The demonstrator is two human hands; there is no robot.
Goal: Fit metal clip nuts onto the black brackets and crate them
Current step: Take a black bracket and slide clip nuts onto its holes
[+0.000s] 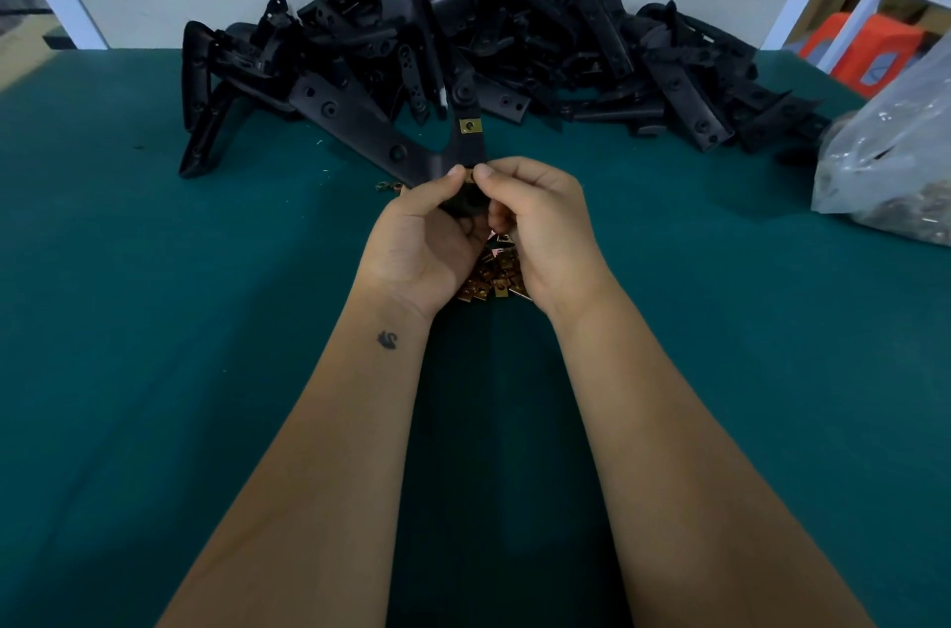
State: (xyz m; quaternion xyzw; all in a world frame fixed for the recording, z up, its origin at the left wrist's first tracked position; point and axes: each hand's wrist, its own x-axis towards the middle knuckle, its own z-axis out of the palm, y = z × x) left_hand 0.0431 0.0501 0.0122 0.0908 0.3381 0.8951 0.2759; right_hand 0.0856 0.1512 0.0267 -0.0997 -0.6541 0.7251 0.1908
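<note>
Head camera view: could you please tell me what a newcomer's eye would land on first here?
First, the two hands at centre: the left hand and right hand together hold a black bracket and pinch a clip nut at its near end, with another fitted clip nut further up. Behind them a big heap of black brackets fills the far side of the green table, and loose clip nuts lie under the hands.

A heap of brackets [463, 35] lies along the far edge of the worktop [154, 318], against the wall. Nearer the middle, a small pile of clip nuts [494, 275] sits under both hands. One bracket [370, 123] is held above it, between pile and heap. A bag [890, 164] rests at the right edge.
</note>
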